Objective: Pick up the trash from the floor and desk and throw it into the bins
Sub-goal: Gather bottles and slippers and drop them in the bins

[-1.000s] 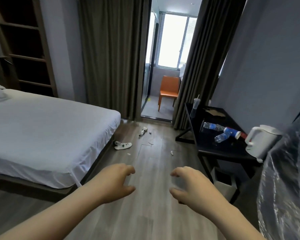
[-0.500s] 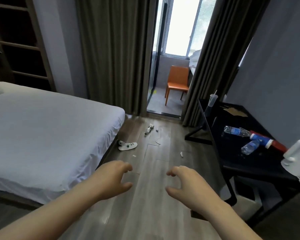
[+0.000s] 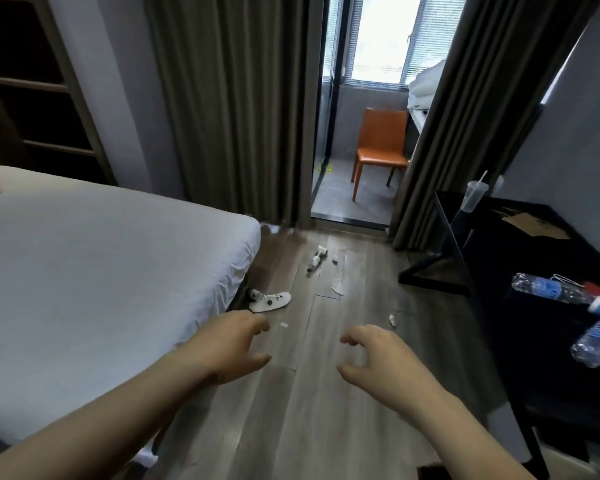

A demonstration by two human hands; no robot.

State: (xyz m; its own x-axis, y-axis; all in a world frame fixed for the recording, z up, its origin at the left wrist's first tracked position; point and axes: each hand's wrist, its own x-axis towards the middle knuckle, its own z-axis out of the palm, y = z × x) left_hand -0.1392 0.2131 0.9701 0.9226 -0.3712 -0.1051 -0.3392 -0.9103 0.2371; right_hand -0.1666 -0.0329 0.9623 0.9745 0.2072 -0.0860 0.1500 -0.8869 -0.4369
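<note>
Our left hand (image 3: 231,344) and right hand (image 3: 383,362) are both out over the floor (image 3: 302,427), fingers loosely curled, half open, holding nothing. Trash is scattered on the far floor: white slipper-like piece (image 3: 271,301) by the bed (image 3: 94,271), small tube (image 3: 315,260), paper scraps (image 3: 337,287), tiny wrapper (image 3: 392,319). Water bottles (image 3: 548,289) lie on the dark surface (image 3: 534,327) at right. Risks, we judge: small scraps are easy to overlook or fumble, bottles may roll off if nudged, and no bin is clearly in view.

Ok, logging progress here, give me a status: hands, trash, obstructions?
Left hand and right hand open, empty. Floor litter ahead, untouched; bottles on desk. Path clear.
</note>
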